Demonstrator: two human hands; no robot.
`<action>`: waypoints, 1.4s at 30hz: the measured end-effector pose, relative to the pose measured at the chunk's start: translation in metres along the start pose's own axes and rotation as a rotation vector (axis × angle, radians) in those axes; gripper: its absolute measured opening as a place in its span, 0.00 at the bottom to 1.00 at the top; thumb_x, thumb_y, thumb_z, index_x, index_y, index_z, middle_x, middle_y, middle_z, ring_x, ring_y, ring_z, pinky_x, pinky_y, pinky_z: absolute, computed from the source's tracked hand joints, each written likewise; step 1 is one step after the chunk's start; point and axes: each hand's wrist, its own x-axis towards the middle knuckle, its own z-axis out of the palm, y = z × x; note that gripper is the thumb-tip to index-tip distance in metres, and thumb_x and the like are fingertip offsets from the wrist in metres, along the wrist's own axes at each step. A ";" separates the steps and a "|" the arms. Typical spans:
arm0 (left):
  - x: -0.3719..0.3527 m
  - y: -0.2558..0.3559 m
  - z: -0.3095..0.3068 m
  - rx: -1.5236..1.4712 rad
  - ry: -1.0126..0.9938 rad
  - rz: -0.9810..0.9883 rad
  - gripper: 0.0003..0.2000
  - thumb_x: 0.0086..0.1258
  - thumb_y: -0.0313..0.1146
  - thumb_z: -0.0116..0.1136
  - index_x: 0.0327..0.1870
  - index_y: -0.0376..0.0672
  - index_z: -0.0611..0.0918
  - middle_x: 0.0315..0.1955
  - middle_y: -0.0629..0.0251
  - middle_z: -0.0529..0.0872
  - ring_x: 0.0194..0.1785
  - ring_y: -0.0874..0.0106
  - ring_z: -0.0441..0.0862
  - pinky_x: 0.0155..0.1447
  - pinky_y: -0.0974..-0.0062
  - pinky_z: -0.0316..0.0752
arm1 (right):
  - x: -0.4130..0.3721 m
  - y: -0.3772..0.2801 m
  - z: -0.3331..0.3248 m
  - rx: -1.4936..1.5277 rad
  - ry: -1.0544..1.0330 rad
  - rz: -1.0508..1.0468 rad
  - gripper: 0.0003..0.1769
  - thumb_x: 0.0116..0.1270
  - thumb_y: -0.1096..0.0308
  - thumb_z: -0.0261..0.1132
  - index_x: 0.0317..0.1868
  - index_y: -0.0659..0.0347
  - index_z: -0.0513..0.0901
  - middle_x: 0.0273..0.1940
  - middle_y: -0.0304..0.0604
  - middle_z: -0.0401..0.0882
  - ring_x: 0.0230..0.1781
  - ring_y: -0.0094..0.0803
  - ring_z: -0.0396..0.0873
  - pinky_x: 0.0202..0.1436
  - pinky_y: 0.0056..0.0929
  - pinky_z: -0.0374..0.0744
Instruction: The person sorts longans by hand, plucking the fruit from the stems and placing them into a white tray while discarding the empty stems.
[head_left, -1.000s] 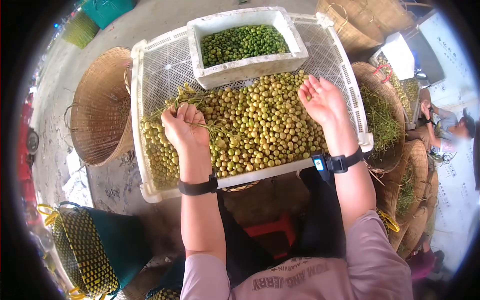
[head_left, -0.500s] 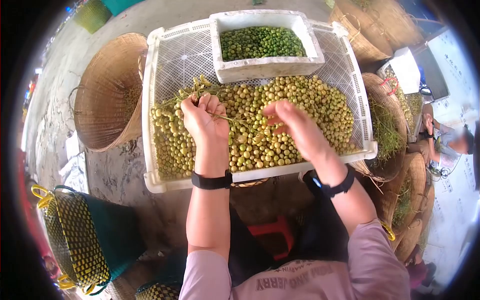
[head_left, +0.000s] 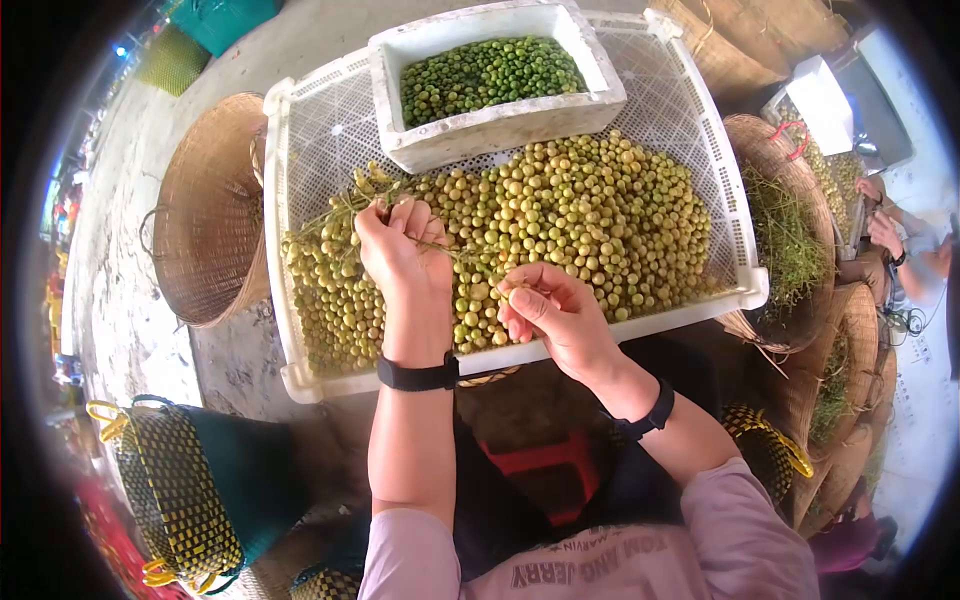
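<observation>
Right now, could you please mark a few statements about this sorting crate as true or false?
The left hand grips a green stalk. True.
The foam box holds yellow fruit. False: its fruit is dark green.
The foam box sits inside the white crate. True.
Both wrists are bare. False: each wears a black band.
The right hand hovers over the foam box. False: it is low, by the crate's near rim.

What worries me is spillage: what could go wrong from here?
The fruit is heaped close to the near rim of the white tray beside the right hand; a tug might roll some over. The sprig is gripped by the left hand and pinched by the right; it may snap.
</observation>
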 end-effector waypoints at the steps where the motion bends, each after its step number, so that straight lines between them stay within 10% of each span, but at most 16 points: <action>1: 0.003 -0.001 0.000 0.008 -0.002 0.003 0.10 0.69 0.33 0.39 0.25 0.47 0.61 0.18 0.76 0.63 0.20 0.81 0.54 0.24 0.79 0.50 | 0.000 -0.001 -0.003 0.008 -0.002 -0.003 0.12 0.71 0.61 0.64 0.47 0.60 0.80 0.33 0.35 0.82 0.29 0.15 0.76 0.34 0.16 0.75; 13: 0.022 0.000 -0.007 -0.055 0.023 0.025 0.07 0.68 0.32 0.40 0.28 0.47 0.61 0.17 0.74 0.62 0.20 0.80 0.54 0.23 0.78 0.49 | 0.001 -0.007 -0.024 0.141 -0.166 0.387 0.12 0.67 0.67 0.67 0.49 0.62 0.81 0.40 0.41 0.84 0.37 0.24 0.83 0.40 0.21 0.82; 27: 0.003 -0.019 0.002 0.038 0.065 0.094 0.06 0.69 0.33 0.42 0.30 0.46 0.64 0.19 0.74 0.59 0.21 0.79 0.52 0.25 0.76 0.47 | 0.013 0.024 0.001 -0.732 0.094 -0.416 0.12 0.69 0.66 0.65 0.49 0.62 0.76 0.32 0.29 0.73 0.26 0.14 0.64 0.30 0.17 0.67; 30: 0.010 -0.009 -0.001 -0.008 0.086 0.100 0.05 0.69 0.32 0.41 0.31 0.46 0.64 0.19 0.74 0.60 0.21 0.79 0.52 0.25 0.76 0.47 | 0.003 0.017 0.011 -0.142 0.005 -0.114 0.12 0.75 0.63 0.58 0.50 0.62 0.77 0.34 0.33 0.79 0.25 0.16 0.68 0.30 0.17 0.68; 42: 0.021 0.007 -0.012 -0.048 0.091 0.135 0.04 0.67 0.30 0.39 0.30 0.48 0.62 0.18 0.73 0.61 0.20 0.79 0.54 0.24 0.77 0.48 | 0.002 0.014 -0.002 0.087 -0.025 0.007 0.12 0.75 0.65 0.57 0.54 0.60 0.76 0.41 0.39 0.82 0.27 0.14 0.69 0.31 0.15 0.70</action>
